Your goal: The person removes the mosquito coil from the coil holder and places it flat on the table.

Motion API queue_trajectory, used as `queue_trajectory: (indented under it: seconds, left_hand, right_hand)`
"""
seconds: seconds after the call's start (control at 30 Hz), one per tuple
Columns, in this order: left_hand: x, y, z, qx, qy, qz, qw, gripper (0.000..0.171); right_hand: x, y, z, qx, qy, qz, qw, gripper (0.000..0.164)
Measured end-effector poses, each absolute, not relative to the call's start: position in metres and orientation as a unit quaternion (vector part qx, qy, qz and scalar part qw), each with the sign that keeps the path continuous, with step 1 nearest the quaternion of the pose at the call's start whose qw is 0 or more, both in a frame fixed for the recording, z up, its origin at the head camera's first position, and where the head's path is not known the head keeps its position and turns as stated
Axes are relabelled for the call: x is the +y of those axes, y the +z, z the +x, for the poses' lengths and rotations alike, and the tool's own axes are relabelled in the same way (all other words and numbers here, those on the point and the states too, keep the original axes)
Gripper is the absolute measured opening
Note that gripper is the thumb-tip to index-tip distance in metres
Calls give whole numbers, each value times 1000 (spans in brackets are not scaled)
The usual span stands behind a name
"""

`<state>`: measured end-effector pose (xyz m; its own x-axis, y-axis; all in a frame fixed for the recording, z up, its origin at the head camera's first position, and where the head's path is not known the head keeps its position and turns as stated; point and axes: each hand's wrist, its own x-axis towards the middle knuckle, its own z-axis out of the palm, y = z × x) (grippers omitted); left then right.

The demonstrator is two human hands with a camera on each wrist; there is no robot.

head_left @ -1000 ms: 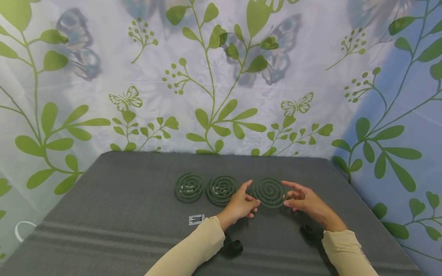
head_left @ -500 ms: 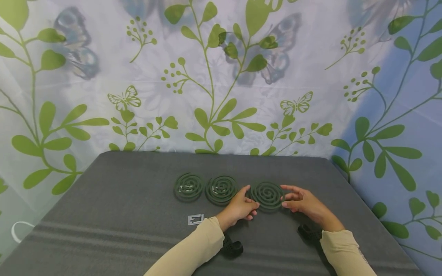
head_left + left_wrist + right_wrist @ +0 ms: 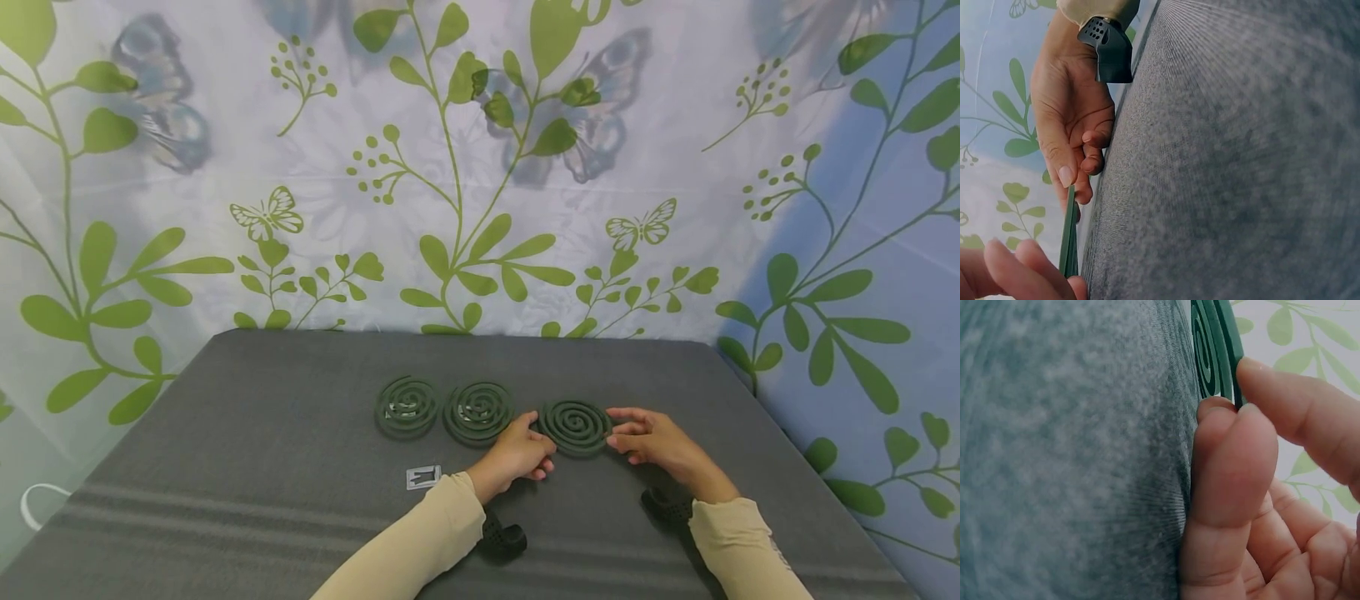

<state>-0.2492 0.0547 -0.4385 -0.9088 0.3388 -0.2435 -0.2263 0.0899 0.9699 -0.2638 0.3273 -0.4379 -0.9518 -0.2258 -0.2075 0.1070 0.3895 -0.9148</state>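
Between my two hands is a dark green mosquito coil (image 3: 576,426), close over the grey table at the right end of a row. My left hand (image 3: 514,454) holds its left edge between thumb and fingers. At the opposite edge, the thumb and fingertips of my right hand (image 3: 654,442) pinch the rim. The left wrist view shows this coil (image 3: 1069,240) nearly edge-on, low along the table surface. Two more coils, a middle one (image 3: 477,425) and a left one (image 3: 406,426), lie flat to the left.
A small silver plate with a cut-out shape (image 3: 423,477) lies in front of the two left coils. Similar silver pieces show through those coils' centres. The grey table (image 3: 300,533) meets a leaf-and-butterfly patterned curtain (image 3: 480,167) behind.
The right-hand coil has come down from a raised, tilted position to lie nearly level, both hands lowering with it. The other coils and the silver plate stay where they were.
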Motion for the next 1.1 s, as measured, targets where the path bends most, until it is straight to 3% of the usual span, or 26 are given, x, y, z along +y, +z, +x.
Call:
queue_trajectory:
  seconds: [1.1]
  left_hand:
    - [52,-434,-246,728,647,69,219,83]
  right_hand:
    - [324,-439,-265,823,-551,-29,137,57]
